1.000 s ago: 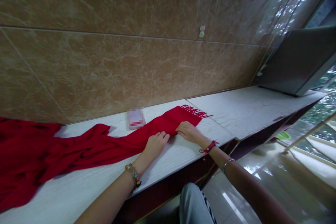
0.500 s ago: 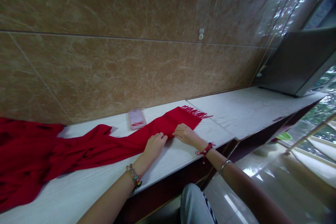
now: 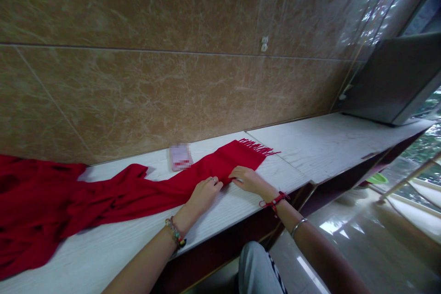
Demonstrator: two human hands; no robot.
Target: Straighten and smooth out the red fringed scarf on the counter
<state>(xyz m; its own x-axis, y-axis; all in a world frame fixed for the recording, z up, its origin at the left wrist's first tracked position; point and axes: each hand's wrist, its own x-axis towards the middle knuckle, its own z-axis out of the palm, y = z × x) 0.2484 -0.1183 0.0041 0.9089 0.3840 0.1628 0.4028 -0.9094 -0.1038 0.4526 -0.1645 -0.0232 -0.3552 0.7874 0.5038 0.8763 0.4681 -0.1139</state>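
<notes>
A red scarf (image 3: 158, 190) with a fringed end lies lengthwise along the white cabinet top (image 3: 289, 147). Toward the left it bunches into loose folds; the stretch near the fringe is narrow and fairly flat. My left hand (image 3: 206, 193), with a ring and a beaded bracelet, has its curled fingers closed on the scarf's near edge. Just to the right, my right hand (image 3: 248, 180) pinches the same edge close to the fringed end. The fingertips of both hands are partly hidden against the cloth.
Behind the scarf a small pale, pixelated packet (image 3: 180, 157) lies by the brown marble wall (image 3: 165, 96). A large dark box-like object (image 3: 389, 82) stands at the far right end. Below the front edge are open compartments, and my knee (image 3: 258, 268) is close.
Both hands have shifted very slightly right and down along the near edge, still at the cloth. The scarf lies almost the same as before.
</notes>
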